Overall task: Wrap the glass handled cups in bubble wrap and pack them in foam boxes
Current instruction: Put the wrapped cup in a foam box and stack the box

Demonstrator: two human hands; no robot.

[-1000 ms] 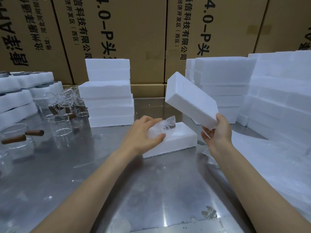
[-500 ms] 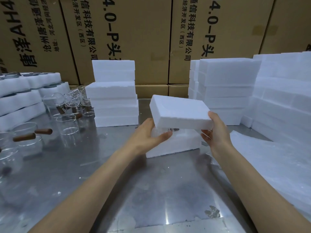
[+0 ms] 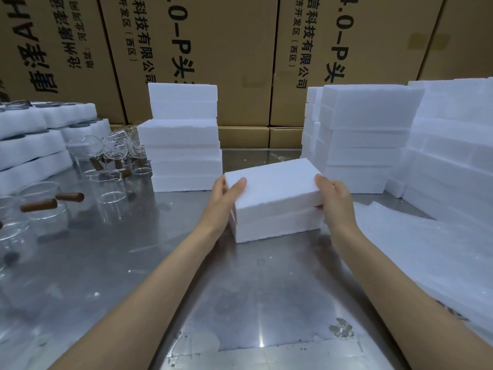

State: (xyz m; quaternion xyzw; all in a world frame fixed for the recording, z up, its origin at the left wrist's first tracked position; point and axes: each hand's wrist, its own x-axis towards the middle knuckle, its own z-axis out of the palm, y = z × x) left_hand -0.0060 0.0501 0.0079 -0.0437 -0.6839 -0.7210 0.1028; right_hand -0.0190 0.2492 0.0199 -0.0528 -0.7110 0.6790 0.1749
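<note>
A white foam box stands on the steel table at centre, its lid (image 3: 272, 182) seated on the bottom half (image 3: 277, 225). The wrapped cup inside is hidden. My left hand (image 3: 224, 198) grips the box's left end, thumb on the lid's top. My right hand (image 3: 333, 196) grips the right end, fingers curled over the lid's edge. Bare glass cups with brown wooden handles (image 3: 50, 204) stand at the left. A sheet of bubble wrap (image 3: 416, 252) lies on the table at the right.
Stacks of foam boxes rise behind at centre-left (image 3: 184, 145), at back right (image 3: 365, 140) and along the right edge (image 3: 453, 150). Foam trays (image 3: 29, 153) are piled at far left. Cardboard cartons (image 3: 218, 54) wall off the back of the steel table (image 3: 186, 289).
My right hand swung the foam lid down from a tilt onto the bottom half, covering the wrapped cup. My left hand moved from the cup to the box's left end.
</note>
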